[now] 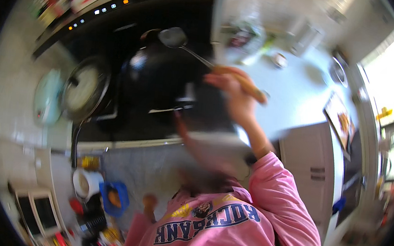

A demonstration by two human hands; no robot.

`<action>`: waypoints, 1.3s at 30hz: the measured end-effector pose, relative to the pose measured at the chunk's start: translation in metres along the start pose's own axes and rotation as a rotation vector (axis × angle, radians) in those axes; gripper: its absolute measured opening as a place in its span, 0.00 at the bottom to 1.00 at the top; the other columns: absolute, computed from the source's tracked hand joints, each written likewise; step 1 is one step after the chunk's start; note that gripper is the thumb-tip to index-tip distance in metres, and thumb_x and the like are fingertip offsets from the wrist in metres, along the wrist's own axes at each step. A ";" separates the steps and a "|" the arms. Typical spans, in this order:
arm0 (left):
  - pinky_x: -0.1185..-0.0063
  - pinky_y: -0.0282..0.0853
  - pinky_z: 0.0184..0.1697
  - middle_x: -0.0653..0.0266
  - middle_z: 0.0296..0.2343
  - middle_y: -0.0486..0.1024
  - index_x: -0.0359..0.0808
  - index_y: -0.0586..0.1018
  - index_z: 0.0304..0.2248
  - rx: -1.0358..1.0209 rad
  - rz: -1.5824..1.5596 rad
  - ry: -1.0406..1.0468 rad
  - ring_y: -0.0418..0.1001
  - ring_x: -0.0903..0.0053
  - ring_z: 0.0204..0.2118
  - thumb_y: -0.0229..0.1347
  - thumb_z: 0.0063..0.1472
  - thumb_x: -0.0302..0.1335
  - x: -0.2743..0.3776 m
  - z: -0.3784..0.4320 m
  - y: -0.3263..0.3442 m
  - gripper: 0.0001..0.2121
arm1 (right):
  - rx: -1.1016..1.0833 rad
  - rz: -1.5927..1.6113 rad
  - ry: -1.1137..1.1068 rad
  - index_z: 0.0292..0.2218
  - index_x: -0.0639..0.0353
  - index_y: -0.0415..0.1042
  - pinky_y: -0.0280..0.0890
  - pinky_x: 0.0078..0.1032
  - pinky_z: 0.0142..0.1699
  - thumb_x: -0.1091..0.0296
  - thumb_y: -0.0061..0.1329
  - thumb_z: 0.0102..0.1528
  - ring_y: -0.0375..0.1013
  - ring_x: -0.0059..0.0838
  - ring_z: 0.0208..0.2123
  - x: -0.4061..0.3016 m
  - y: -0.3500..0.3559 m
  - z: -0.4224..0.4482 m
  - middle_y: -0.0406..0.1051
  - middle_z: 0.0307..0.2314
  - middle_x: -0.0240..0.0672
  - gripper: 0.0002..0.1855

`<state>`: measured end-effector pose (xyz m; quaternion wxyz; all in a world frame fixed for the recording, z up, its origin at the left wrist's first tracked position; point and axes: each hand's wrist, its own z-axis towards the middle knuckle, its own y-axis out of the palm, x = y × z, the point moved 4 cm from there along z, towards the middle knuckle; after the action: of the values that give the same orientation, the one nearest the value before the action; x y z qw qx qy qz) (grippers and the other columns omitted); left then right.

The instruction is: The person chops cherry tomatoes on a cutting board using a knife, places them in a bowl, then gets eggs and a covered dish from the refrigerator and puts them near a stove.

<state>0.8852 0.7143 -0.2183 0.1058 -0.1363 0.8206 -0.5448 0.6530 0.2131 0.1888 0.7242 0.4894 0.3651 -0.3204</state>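
My right hand grips the wooden handle of a metal spatula and holds it up at the right of the stove. The spatula's blade is over the far part of a dark wok, whose inside shines; what it holds is hard to make out. A blurred reddish-brown handle extends from the wok's near side towards me. My left hand is low beside my body, small and blurred, away from the stove. Its fingers cannot be made out. Motion blur hides the area before my chest.
Left of the wok sits a lidded pan, its long handle jutting past the counter edge. A pale green appliance stands beyond. On the right counter are a plastic bag and a small bowl. A blue bin stands lower left.
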 end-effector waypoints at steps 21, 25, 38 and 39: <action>0.76 0.64 0.19 0.62 0.20 0.73 0.37 0.75 0.22 -0.233 0.044 0.387 0.70 0.73 0.21 0.43 0.50 0.31 0.149 0.123 -0.044 0.10 | 1.232 0.607 -0.871 0.33 0.73 0.63 0.67 0.31 0.43 0.68 0.36 0.46 0.68 0.43 0.36 -0.339 -0.488 -0.361 0.66 0.33 0.54 0.16; 0.75 0.66 0.20 0.60 0.20 0.73 0.35 0.75 0.23 -0.225 -0.135 -0.134 0.71 0.71 0.21 0.45 0.48 0.29 0.161 0.081 -0.030 0.10 | 0.996 0.611 -0.570 0.38 0.75 0.62 0.66 0.28 0.43 0.68 0.37 0.48 0.67 0.42 0.38 -0.302 -0.478 -0.322 0.65 0.35 0.52 0.18; 0.70 0.65 0.31 0.52 0.27 0.71 0.32 0.72 0.28 -0.143 -0.669 -0.550 0.70 0.64 0.31 0.45 0.49 0.31 0.172 -0.011 -0.072 0.11 | -0.033 0.048 0.199 0.41 0.67 0.54 0.67 0.29 0.39 0.67 0.39 0.51 0.69 0.38 0.32 -0.150 -0.094 -0.094 0.64 0.31 0.49 0.18; 0.70 0.64 0.34 0.52 0.27 0.71 0.33 0.72 0.28 -0.284 -0.523 -0.409 0.69 0.63 0.32 0.46 0.48 0.33 0.160 -0.023 -0.032 0.11 | -0.198 -0.022 0.193 0.41 0.67 0.54 0.66 0.29 0.40 0.68 0.39 0.52 0.69 0.37 0.33 -0.142 -0.059 -0.089 0.64 0.32 0.48 0.17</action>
<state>0.7311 0.6683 -0.1841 0.1052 -0.4611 0.7873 -0.3955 0.5100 0.2937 0.2581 0.7270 0.4399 0.4682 -0.2421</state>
